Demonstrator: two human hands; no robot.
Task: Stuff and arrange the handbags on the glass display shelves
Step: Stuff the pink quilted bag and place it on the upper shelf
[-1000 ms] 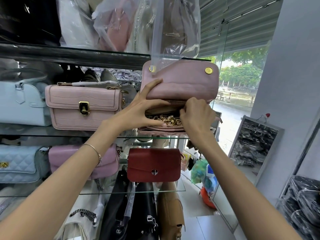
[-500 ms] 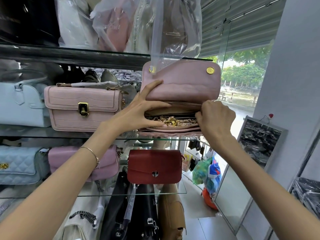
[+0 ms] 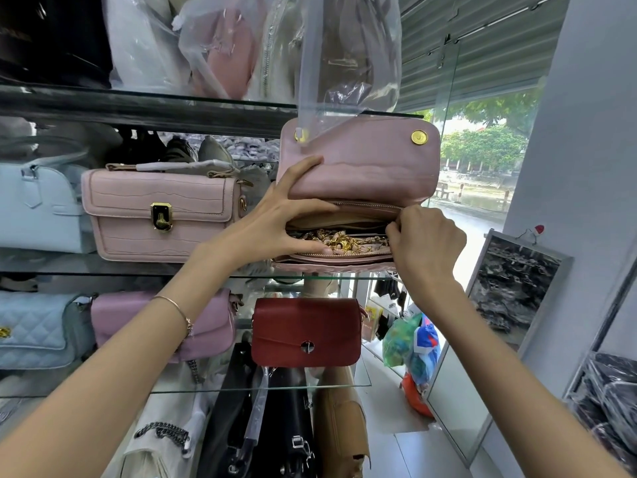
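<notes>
Left grip [image 3: 272, 222]: spread wide against the pink handbag [image 3: 362, 167]; thumb lies up on the raised flap, fingers reach straight across the open mouth.
Right grip [image 3: 427, 243]: fingers curled, pinching the right end of the handbag's zip edge; the pull itself is hidden under the fingers.
Pink handbag: lies between the two grips, base resting on the glass shelf [image 3: 310, 276] just below both; flap lifted, underside facing the viewer.
Gold snap [image 3: 418, 136]: on the flap, above the right grip.
Gold chain [image 3: 344, 241]: heaped inside the open compartment, between the grips, just beside the left fingertips.
Clear plastic sleeve [image 3: 344, 63]: hangs from above, its lower edge overlapping the flap over the left grip's thumb.
Pale pink bag [image 3: 158, 215]: same shelf, to the left of the left grip; gold clasp shut, upright.
Red bag [image 3: 305, 331]: on the next shelf down, below the grips, upright.
Lilac bag [image 3: 138, 315]: beside the red bag, partly behind the left forearm.
Bracelet [image 3: 175, 305]: thin band on the left wrist, below the left grip.
</notes>
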